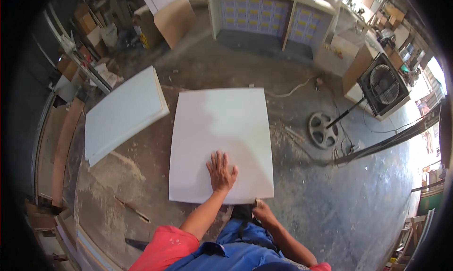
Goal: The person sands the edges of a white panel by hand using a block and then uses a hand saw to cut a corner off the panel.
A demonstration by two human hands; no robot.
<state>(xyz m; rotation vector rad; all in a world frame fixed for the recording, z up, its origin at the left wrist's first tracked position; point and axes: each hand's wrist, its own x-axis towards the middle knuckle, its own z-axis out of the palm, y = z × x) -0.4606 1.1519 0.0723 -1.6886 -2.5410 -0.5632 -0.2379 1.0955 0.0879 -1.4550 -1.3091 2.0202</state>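
Observation:
A large white rectangular board lies in front of me, its near edge close to my legs. My left hand rests flat on its lower middle, fingers spread, holding nothing. At the near right corner of the board is my right hand, fingers curled closed. A small, light brownish piece shows at its fingertips against the board's edge; its kind is too small to tell. Left of this board lie white panels, stacked at an angle.
A pedestal fan with a round base stands to the right, its cord on the floor. An open wooden cabinet is at the far side. Planks lean at the left. A thin wood strip lies on the floor.

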